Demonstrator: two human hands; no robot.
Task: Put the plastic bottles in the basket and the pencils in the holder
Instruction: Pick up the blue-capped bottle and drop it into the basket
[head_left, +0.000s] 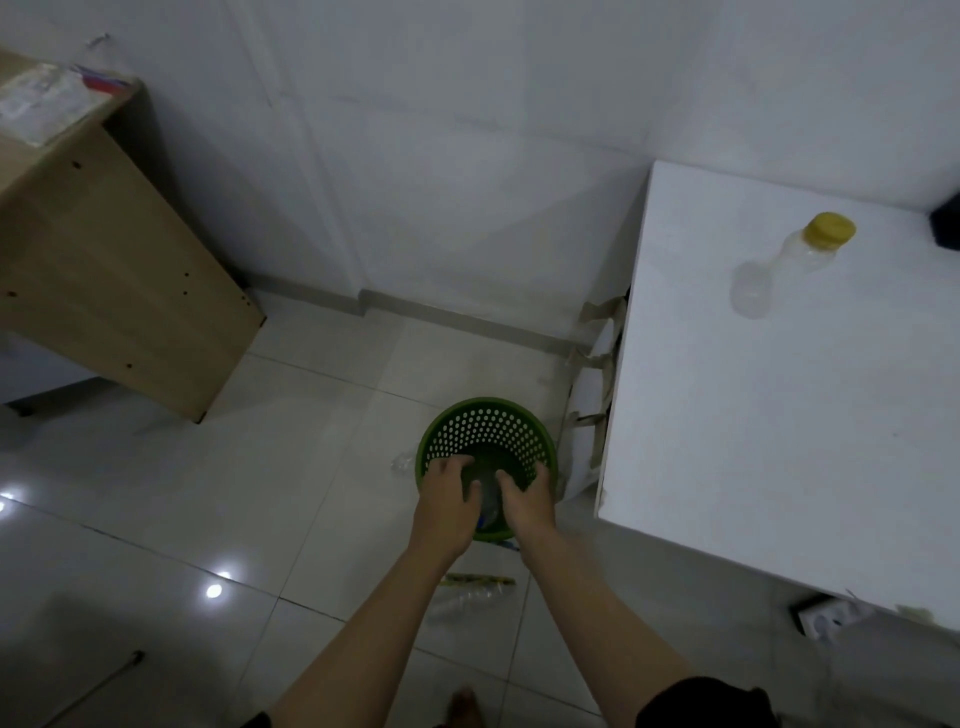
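A green perforated basket (488, 423) stands on the tiled floor beside a white table (779, 441). My left hand (445, 501) and my right hand (527, 504) reach over its near rim, both closed around a clear plastic bottle (491, 503) held inside the basket. A second clear bottle (402, 462) lies on the floor against the basket's left side. A crushed clear bottle (462, 600) lies on the floor between my forearms, with a thin yellow-green stick-like item (480, 578) just above it. A clear bottle with a yellow cap (795, 257) lies on the table. No pencil holder is in view.
A wooden cabinet (104, 260) stands at the left against the white wall. Paper bags (597, 364) are wedged between the table and the wall. A black object (948, 218) sits at the table's far right edge. A small box (821, 618) lies under the table.
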